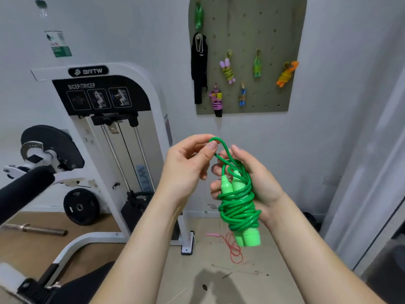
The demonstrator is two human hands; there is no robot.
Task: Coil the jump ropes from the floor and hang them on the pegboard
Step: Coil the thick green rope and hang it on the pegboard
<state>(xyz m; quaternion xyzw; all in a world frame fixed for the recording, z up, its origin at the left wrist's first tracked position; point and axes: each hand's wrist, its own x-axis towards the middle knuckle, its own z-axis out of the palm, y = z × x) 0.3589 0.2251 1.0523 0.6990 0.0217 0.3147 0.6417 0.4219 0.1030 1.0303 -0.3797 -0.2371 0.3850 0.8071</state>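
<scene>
A green jump rope (238, 207) is wound into a tight bundle around its two light green handles. My right hand (256, 183) grips the bundle from behind, fingers curled round it. My left hand (186, 165) pinches a free loop of the green cord at the bundle's top. On the wall ahead hangs the grey-green pegboard (274, 29), which bears several coiled ropes: a yellow one with pink handles (228, 68), an orange one (286, 74), a green one (256, 64), a pink and black one (216, 99) and a small blue one (242, 96). A red rope (232, 246) lies loose on the floor below.
A white bicep/tricep weight machine (109, 132) fills the left side, with a black weight plate (81, 206) and a barbell (35, 229) on the wooden floor. A black garment (199, 66) hangs at the pegboard's left edge. A door frame (372, 172) stands at the right.
</scene>
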